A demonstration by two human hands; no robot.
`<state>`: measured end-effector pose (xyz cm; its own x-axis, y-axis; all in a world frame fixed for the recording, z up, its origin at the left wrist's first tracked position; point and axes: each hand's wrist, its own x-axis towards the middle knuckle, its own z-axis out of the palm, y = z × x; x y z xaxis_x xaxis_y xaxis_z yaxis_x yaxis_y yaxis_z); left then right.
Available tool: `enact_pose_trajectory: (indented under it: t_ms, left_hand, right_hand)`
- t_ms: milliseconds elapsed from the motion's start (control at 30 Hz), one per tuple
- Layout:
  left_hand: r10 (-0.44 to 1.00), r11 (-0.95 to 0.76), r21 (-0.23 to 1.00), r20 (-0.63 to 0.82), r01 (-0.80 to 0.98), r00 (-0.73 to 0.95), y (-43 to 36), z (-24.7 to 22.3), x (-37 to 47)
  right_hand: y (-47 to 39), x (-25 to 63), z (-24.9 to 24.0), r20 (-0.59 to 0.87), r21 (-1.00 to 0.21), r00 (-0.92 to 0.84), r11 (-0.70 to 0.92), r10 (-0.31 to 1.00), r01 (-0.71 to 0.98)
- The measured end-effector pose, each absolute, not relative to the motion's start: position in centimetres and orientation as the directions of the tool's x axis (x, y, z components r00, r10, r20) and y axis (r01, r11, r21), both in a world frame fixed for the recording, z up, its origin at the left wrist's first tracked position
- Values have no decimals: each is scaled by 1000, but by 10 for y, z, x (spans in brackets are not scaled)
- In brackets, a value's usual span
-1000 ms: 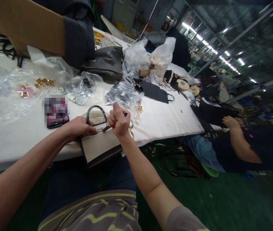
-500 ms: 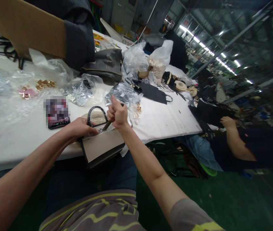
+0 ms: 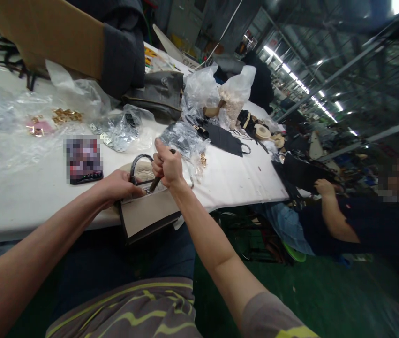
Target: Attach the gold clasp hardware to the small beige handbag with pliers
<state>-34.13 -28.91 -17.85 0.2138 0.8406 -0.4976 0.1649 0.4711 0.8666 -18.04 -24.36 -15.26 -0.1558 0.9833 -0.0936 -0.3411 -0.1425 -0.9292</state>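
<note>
A handbag (image 3: pixel 152 213) with a beige side and dark edges leans at the front edge of the table, close to my lap. Its dark looped handle (image 3: pixel 139 158) stands up at the top. My left hand (image 3: pixel 121 185) pinches the bag's top edge beside the handle. In a fist, thumb up, my right hand (image 3: pixel 167 165) grips a dark stick-like tool (image 3: pixel 154 184). The tool slants down, its lower end at the bag's top edge near my left fingertips. Its tip is too small to make out. Behind the handle lies a cream roll (image 3: pixel 143 172).
A phone (image 3: pixel 86 162) lies left of the bag. Gold-coloured metal pieces (image 3: pixel 66 116) and clear plastic bags (image 3: pixel 181 137) with parts spread behind. A black bag piece (image 3: pixel 223 139) lies farther right. At the right, a co-worker's hand (image 3: pixel 324 188) holds black material.
My right fist and the tool have shifted slightly left, and the tool stands a little steeper. My left hand keeps its grip on the bag. The whole view has turned slightly.
</note>
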Motion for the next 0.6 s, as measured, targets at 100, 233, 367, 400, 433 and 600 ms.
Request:
enact_pose_trajectory:
  t_ms: [100, 233, 367, 400, 433, 600]
  left_hand:
    - [834, 477, 861, -507, 178, 218, -286, -180, -342]
    - [843, 475, 850, -514, 228, 158, -281, -181, -341]
    - [836, 480, 837, -527, 262, 154, -281, -177, -340]
    - [833, 479, 836, -529, 266, 161, -283, -176, -340]
    - [831, 478, 836, -530, 269, 171, -284, -175, -341]
    - [839, 459, 845, -514, 276, 180, -291, -172, -343]
  right_hand:
    - [-268, -180, -161, 36, -937, -51, 17, 998, -348]
    - [-293, -176, -176, 146, -922, 61, 158, 987, -353]
    - [-293, -169, -174, 160, -907, 26, 158, 987, -391]
    - [-291, -168, -170, 159, -906, 11, 150, 987, -396]
    - [-290, -167, -167, 155, -905, 2, 143, 988, -401]
    - [-294, -172, -156, 141, -910, -48, 110, 989, -400]
